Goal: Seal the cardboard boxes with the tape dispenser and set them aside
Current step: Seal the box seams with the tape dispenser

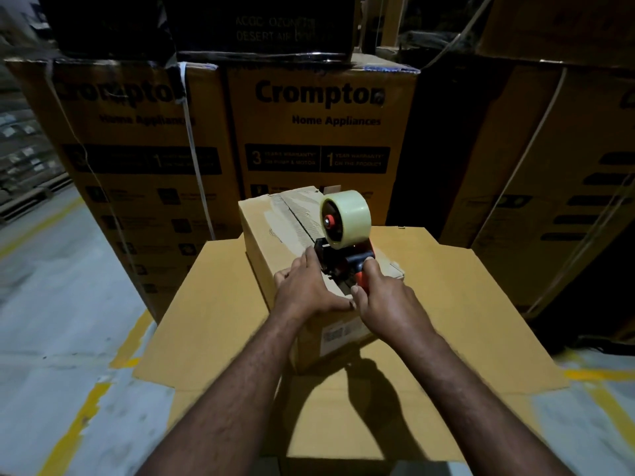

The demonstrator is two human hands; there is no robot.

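Note:
A small cardboard box point(275, 231) lies on top of a larger open box. Its top seam runs away from me, with old tape marks along it. The tape dispenser point(343, 235), red and black with a pale roll of clear tape, sits on the near end of that seam. My right hand point(385, 300) grips the dispenser's red handle from behind. My left hand point(309, 286) lies flat on the near left of the box top, fingers straight and pressing the flap down beside the dispenser's front.
The large open box point(446, 304) under the small one has its flaps spread wide. Tall stacked Crompton cartons point(319, 132) form a wall right behind, with more cartons point(549, 187) at the right. Grey floor with yellow lines point(68, 338) lies to the left.

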